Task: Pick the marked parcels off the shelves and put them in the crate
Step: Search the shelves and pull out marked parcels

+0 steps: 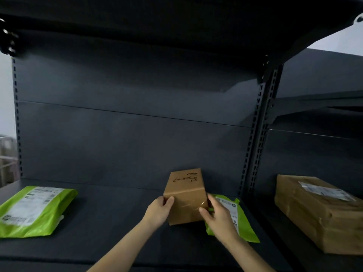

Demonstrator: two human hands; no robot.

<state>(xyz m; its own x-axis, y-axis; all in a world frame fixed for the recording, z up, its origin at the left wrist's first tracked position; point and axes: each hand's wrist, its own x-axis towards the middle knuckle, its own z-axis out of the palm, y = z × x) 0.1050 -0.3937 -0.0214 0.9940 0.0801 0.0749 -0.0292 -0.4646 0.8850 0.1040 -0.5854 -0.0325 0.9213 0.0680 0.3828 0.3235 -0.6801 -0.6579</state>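
Observation:
A small brown cardboard box (185,193) with black handwriting on its top stands on the dark shelf (110,216), right of centre. My left hand (159,210) grips its left side, thumb on the front face. My right hand (218,214) grips its right side, thumb on the taped front. A green mailer bag (242,218) with a white label lies just right of the box, partly hidden by my right hand and the box.
Another green mailer bag (33,211) with a white label lies at the shelf's left end. A large brown paper-wrapped parcel (318,211) sits in the neighbouring bay on the right, beyond the slotted upright (255,134). An upper shelf (176,26) overhangs.

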